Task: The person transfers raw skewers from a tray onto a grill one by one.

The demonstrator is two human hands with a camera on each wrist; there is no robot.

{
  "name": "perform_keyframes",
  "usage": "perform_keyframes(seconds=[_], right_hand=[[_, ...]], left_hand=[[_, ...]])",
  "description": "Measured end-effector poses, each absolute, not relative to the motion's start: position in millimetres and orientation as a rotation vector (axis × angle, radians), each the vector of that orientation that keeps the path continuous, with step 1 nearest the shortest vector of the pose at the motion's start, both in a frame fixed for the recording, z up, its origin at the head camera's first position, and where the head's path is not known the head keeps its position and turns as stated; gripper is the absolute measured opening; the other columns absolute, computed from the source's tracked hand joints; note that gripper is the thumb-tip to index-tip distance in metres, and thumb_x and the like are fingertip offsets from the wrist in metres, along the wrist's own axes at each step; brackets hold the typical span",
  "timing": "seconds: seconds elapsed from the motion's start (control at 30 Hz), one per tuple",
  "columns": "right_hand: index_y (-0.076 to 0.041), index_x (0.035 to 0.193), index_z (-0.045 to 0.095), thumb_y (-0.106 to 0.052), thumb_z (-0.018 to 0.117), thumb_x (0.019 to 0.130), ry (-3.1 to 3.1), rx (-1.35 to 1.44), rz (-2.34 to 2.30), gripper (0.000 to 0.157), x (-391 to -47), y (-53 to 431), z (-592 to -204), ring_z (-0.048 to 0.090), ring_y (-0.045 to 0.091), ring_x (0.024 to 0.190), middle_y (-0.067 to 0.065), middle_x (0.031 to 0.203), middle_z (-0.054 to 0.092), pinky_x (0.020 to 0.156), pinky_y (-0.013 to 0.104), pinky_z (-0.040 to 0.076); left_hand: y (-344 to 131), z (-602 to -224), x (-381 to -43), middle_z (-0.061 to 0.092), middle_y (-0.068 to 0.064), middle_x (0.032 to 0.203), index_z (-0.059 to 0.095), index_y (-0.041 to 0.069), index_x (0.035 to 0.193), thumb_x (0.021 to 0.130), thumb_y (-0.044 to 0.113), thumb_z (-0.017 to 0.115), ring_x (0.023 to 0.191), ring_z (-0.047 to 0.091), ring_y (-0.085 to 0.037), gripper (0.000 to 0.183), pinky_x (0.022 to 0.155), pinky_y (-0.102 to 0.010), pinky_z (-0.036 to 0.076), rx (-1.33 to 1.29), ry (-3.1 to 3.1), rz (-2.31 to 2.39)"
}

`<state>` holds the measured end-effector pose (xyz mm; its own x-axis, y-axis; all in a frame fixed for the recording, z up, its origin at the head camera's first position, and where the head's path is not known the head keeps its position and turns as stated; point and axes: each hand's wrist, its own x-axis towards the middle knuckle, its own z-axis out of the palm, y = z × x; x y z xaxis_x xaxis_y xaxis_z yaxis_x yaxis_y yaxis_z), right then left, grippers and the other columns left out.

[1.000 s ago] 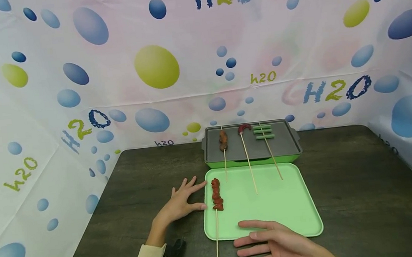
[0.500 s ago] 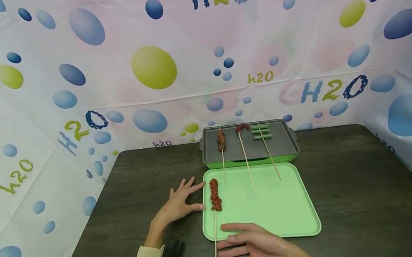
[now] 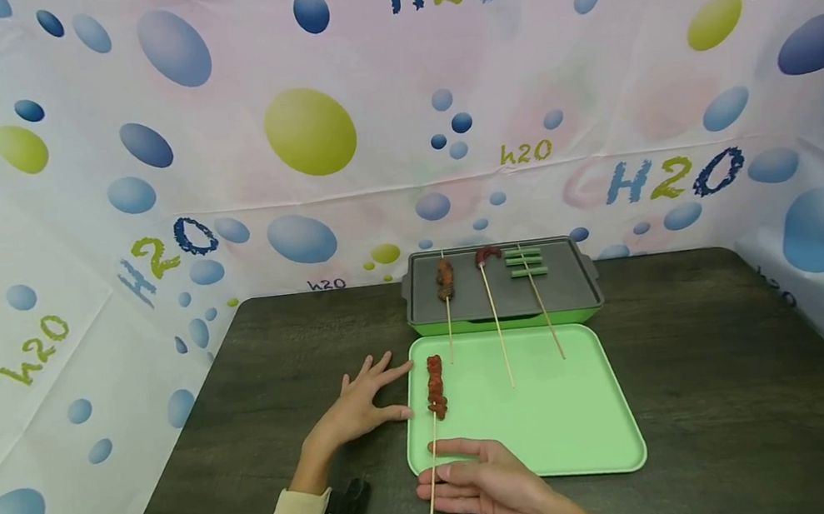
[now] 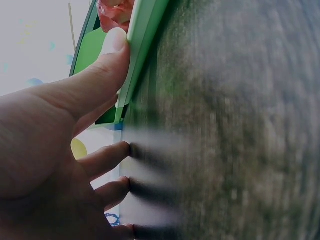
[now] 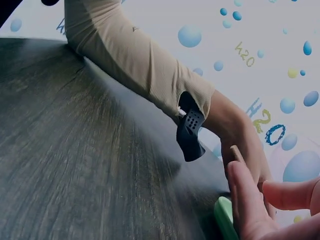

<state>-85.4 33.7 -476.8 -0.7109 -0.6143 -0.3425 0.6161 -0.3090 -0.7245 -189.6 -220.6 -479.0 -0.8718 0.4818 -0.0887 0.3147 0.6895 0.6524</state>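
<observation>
A red meat skewer (image 3: 436, 387) lies over the left side of the light green tray (image 3: 536, 436). Its bare stick reaches past the tray's front edge, where my right hand (image 3: 492, 487) pinches it between thumb and fingers. The stick's tip shows above the fingers in the right wrist view. My left hand (image 3: 356, 409) rests beside the tray's left edge with fingers spread. In the left wrist view its thumb (image 4: 114, 47) touches the tray rim, while several other fingertips stand on the table.
Behind the tray stands a grey grill plate (image 3: 477, 304) with a green base. On it lie a brown meat skewer (image 3: 445, 280), a dark red curled skewer (image 3: 487, 256) and a green vegetable skewer (image 3: 525, 260). Their sticks hang forward over the tray. A patterned curtain (image 3: 219, 143) surrounds the dark table (image 3: 709, 360).
My right hand has moved left to the red skewer's stick and taken hold of it. The skewer has turned and shifted slightly. The left hand stays in place.
</observation>
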Motion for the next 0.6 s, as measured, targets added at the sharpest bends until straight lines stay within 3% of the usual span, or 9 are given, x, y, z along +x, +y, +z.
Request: perform_keyframes(seconds=[0.2,0.6], right_hand=[[0.008,0.150,0.044,-0.004,0.065,0.099,1.253,0.011,-2.054,0.057,-84.7,35.9,-479.3,0.074,0.026,0.101,0.018,0.112,0.073,0.088,0.045,0.059],[0.006,0.149,0.048,-0.004,0.069,0.096,1.334,-0.023,-2.081,0.058,-87.4,38.9,-481.8,0.075,0.023,0.092,0.015,0.104,0.075,0.078,0.042,0.062]], left_hand=[[-219.4,-478.8,-190.5,0.021,-0.026,0.166,0.045,0.014,0.157,0.092,0.033,0.078,0.152,0.004,-0.053,0.075,0.109,-0.081,-0.003,0.639,2.642,0.965],[-220.0,-478.3,-189.9,0.020,-0.028,0.165,0.045,0.015,0.157,0.091,0.036,0.078,0.151,0.005,-0.055,0.077,0.107,-0.083,-0.002,0.649,2.640,0.974]])
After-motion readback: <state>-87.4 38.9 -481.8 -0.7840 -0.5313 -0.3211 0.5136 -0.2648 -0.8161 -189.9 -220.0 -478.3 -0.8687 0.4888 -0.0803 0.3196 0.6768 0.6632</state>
